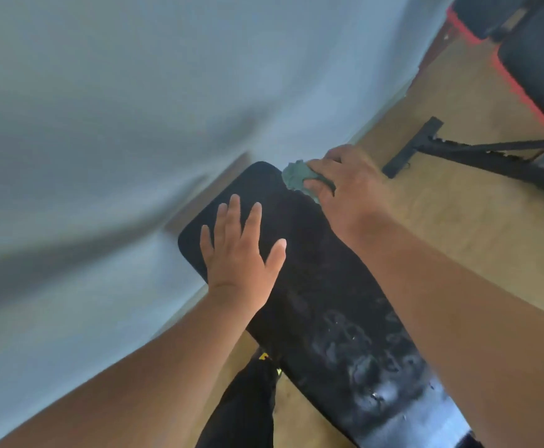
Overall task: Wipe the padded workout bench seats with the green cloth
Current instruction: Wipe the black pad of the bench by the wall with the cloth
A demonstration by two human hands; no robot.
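A long black padded bench seat (312, 286) runs from the lower right up to the middle of the view. Pale smears and wet shine mark its near end. My right hand (348, 185) grips a crumpled green cloth (296, 177) at the pad's far right corner. My left hand (241, 250) lies flat on the far left part of the pad, fingers spread, holding nothing.
A pale wall (134, 108) stands close on the left, just past the bench end. A wooden floor (458, 237) lies to the right. A second black bench with red trim (542, 69) and its black metal foot (413, 147) stand at the upper right. My dark trouser leg (248, 405) shows below the pad.
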